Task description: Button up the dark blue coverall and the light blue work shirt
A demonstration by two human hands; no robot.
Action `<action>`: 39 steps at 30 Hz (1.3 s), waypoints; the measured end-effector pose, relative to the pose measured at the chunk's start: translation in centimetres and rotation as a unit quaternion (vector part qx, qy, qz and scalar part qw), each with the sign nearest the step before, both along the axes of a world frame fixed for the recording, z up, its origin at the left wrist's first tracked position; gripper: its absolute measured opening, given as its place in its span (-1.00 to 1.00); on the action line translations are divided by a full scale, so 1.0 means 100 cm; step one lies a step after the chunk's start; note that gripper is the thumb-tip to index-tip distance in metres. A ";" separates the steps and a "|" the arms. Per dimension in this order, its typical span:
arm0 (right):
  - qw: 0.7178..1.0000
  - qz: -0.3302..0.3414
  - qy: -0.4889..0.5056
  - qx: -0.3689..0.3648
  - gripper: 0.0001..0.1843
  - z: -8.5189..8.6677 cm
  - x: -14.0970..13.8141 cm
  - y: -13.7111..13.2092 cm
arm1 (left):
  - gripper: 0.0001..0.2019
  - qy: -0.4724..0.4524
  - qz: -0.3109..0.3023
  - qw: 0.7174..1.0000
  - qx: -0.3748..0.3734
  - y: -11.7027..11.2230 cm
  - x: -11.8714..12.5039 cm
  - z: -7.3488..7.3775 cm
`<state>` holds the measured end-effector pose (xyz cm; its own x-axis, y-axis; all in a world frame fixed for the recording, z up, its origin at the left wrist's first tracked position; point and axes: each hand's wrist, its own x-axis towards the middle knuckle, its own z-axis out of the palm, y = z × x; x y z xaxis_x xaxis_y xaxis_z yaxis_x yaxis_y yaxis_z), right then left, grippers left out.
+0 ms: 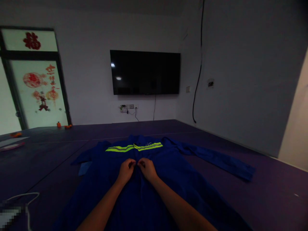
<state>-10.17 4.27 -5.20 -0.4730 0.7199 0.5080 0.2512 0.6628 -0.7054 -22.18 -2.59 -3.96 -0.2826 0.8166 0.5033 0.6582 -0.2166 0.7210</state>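
Observation:
A blue work jacket with a yellow-green reflective stripe across its chest lies spread out, front up, before me. One sleeve stretches out to the right; on the left a sleeve shows only in part. Just below the stripe, my left hand pinches the jacket's front at the middle seam. My right hand pinches the cloth right beside it, the fingertips of both hands nearly meeting. Any button or fastener between the fingers is too small and dark to make out.
The purple surface runs back to a wall with a television. A dark cable hangs at the right. Near the door lie small orange objects. A white cord curls at the lower left.

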 end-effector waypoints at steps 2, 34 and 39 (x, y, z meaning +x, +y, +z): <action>1.000 -0.001 -0.005 -0.001 -0.87 -0.001 0.000 0.001 | -0.84 -0.001 0.002 1.000 -0.001 0.000 0.000 0.000; 0.998 -0.022 -0.053 0.035 -0.86 -0.005 -0.003 0.001 | -0.77 -0.006 0.015 1.000 0.007 0.000 0.004 -0.004; 0.997 -0.025 -0.053 0.042 -0.85 -0.005 -0.003 0.000 | -0.81 -0.003 0.012 1.000 0.008 -0.001 0.004 -0.004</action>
